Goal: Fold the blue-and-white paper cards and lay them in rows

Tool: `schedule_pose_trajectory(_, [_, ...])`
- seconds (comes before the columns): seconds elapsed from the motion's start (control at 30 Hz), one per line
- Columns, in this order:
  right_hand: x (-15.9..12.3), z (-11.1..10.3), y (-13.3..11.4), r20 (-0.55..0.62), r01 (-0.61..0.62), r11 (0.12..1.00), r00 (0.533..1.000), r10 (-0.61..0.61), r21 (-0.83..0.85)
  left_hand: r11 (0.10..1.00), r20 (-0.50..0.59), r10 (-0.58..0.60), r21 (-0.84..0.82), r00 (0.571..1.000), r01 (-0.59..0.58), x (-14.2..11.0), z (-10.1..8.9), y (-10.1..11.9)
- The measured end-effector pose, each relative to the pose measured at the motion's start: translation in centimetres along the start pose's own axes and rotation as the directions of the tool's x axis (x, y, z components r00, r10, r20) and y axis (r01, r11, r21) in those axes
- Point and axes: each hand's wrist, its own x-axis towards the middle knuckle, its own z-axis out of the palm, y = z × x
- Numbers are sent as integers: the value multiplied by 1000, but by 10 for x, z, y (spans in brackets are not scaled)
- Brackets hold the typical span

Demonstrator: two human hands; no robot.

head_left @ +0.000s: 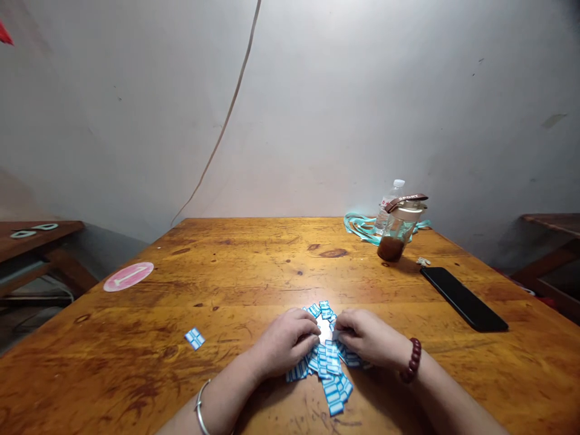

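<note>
Blue-and-white printed paper pieces [330, 361] lie in a loose, overlapping heap at the near middle of the table. A small bright white piece of paper [325, 331] shows between my hands, above the heap. My left hand [290, 338] rests on the heap's left side, its fingers curled together with the tips at the white piece's left edge; what they hold is hidden. My right hand [369, 338] has thumb and fingers pinched at the white piece's right edge. One separate blue-and-white piece [194, 339] lies flat to the left, apart from the heap.
The wooden table [254, 260] meets a grey wall. At the back right stand a tumbler with brown liquid [397, 238], a plastic bottle [385, 208] and a turquoise strap [356, 226]. A black phone [463, 299] lies right; a pink round sticker [129, 277] is left.
</note>
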Motion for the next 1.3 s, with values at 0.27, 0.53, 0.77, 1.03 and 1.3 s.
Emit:
schedule_pose_trajectory(0.27, [7, 1, 2, -296, 10, 1000, 955, -1, 29, 994, -144, -107, -45, 984, 101, 1, -2, -7])
schedule_pose_trajectory(0.53, [4, 0, 1, -226, -103, 995, 969, 99, -5, 971, -334, -240, -75, 912, 228, 1, -7, -19])
schedule_pose_trajectory(0.77, [5, 0, -4, -216, -109, 993, 969, 118, 51, 966, -363, -256, -58, 896, 253, 1, -7, -21])
schedule_pose_trajectory(1.03, [0, 19, -34, 39, 116, 992, 992, -118, 39, 970, -299, -241, -59, 923, 235, 1, -5, -23])
schedule_pose_trajectory(1.3, [4, 10, -4, 45, -137, 942, 991, 130, 306, 972, -253, -219, 26, 942, 233, 2, -9, -19])
